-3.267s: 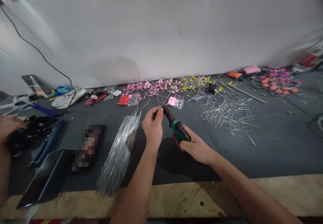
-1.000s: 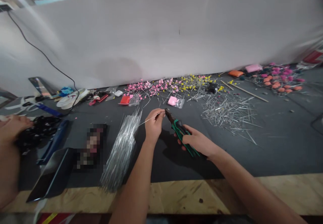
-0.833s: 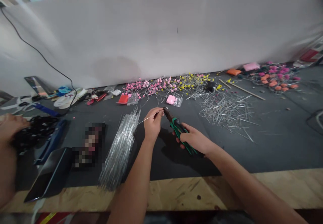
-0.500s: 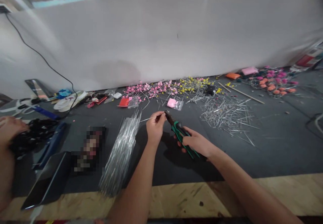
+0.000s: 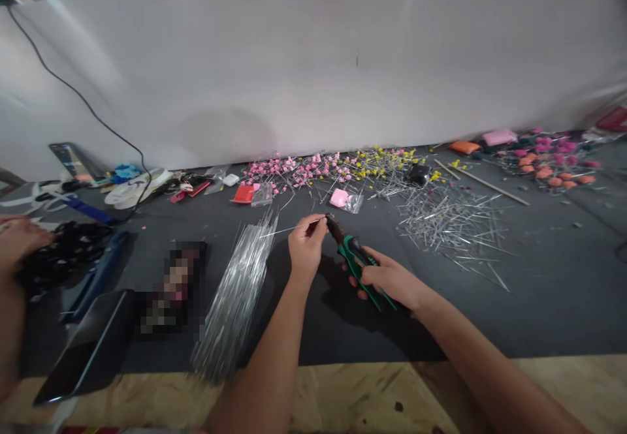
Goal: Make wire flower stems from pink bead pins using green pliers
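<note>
My left hand [image 5: 307, 243] pinches a thin silvery wire [image 5: 280, 231] between thumb and fingers. The wire's long end points left over a bundle of straight wires [image 5: 236, 290] lying on the dark table cover. Green-handled pliers [image 5: 351, 248] are gripped in my right hand [image 5: 382, 274], fingers wrapped round the handles. Their dark jaws meet the wire's tip just beyond my left fingertips; whether they are closed on it is too small to tell. Right of my hands lies a loose heap of shorter wires [image 5: 453, 222].
Pink-tipped wires [image 5: 298, 170] and yellow-tipped wires [image 5: 386, 160] lie along the white wall, near a pink packet [image 5: 339, 198]. Orange and magenta pieces [image 5: 553, 160] sit at far right. Left are a tablet-like dark slab [image 5: 85, 349] and another person's hand [image 5: 22, 241] on black cloth.
The view has shifted slightly, so most things sit a little further right. Both hands keep the same hold on wire and pliers.
</note>
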A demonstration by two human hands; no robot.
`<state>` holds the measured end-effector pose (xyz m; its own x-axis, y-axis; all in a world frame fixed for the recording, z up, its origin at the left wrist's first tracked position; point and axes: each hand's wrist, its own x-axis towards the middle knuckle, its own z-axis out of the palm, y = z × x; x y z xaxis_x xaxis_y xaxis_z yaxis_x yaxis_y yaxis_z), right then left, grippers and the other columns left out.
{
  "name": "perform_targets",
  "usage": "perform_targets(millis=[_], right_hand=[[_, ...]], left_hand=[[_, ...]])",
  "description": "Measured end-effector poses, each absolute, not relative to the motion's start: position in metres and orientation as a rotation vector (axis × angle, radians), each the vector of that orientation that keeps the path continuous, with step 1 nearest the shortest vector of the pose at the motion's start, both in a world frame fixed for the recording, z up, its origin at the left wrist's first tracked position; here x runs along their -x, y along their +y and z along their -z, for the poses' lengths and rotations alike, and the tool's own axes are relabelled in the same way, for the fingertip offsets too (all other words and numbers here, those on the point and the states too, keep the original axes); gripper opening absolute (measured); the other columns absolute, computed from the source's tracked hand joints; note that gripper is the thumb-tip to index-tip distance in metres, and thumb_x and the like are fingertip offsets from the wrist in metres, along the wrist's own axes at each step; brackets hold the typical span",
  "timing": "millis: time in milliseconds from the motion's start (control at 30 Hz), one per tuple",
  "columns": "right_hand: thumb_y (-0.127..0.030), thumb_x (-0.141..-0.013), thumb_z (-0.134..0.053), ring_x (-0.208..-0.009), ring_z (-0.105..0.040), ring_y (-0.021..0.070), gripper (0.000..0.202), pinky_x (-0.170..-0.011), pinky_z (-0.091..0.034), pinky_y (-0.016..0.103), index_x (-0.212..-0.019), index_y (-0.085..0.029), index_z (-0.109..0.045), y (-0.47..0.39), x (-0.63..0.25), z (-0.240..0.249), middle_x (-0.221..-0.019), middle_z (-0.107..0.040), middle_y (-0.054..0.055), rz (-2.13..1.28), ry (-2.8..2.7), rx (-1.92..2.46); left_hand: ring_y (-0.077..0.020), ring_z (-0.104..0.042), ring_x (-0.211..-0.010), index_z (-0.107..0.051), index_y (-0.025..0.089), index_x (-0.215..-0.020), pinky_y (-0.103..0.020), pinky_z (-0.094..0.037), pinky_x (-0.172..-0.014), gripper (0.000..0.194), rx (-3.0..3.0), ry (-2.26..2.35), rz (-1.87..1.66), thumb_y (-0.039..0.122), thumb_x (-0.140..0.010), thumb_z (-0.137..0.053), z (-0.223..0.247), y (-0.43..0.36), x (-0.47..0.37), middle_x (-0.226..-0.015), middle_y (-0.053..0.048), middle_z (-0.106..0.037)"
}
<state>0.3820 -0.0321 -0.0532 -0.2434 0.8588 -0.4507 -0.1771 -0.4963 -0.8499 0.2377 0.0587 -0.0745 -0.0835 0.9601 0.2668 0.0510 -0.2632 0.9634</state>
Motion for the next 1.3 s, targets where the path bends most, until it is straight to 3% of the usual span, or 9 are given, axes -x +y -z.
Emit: perform_targets(millis=[533,900,1067,1300], right_hand=[[-0.019,-0.064,-0.05,-0.051,-0.052,0.0085,0.029,-0.049,-0.038,0.02,-0.092,-0.021,-0.056,-0.036,-0.385,0.044,-0.073,-0.058,-0.001,-1.775,-1.017,1.297],[-0.02,-0.064,-0.056,-0.052,-0.052,0.008,0.029,-0.05,-0.039,0.021,-0.092,-0.019,-0.057,-0.033,-0.388,0.043,-0.073,-0.059,-0.001,-1.737,-1.074,1.3],[-0.019,-0.063,-0.059,-0.07,-0.059,0.0115,0.025,-0.064,-0.046,0.023,-0.088,-0.02,-0.059,-0.032,-0.387,0.04,-0.083,-0.062,0.001,-1.749,-0.976,1.187],[-0.022,-0.064,-0.058,-0.067,-0.06,0.0145,0.028,-0.059,-0.045,0.024,-0.092,-0.022,-0.062,-0.032,-0.393,0.035,-0.068,-0.062,-0.001,-1.697,-1.004,1.339]], left_hand=[[-0.0124,-0.059,-0.065,-0.064,0.017,-0.086,-0.025,-0.047,-0.066,0.022,-1.453,1.177,-1.388,0.035,-0.074,-0.06,0.073,0.057,-0.233,-0.072,-0.001,-0.063],[-0.0101,-0.054,-0.06,-0.064,0.018,-0.085,-0.022,-0.045,-0.059,0.022,-1.431,1.215,-1.428,0.036,-0.072,-0.061,0.076,0.06,-0.232,-0.071,0.0,-0.062],[-0.0083,-0.053,-0.061,-0.062,0.017,-0.084,-0.021,-0.045,-0.06,0.022,-1.163,1.066,-1.493,0.032,-0.069,-0.065,0.077,0.062,-0.236,-0.072,0.0,-0.059],[-0.0079,-0.052,-0.061,-0.061,0.016,-0.084,-0.022,-0.045,-0.06,0.022,-1.137,1.035,-1.482,0.032,-0.07,-0.064,0.076,0.06,-0.238,-0.072,0.0,-0.058]])
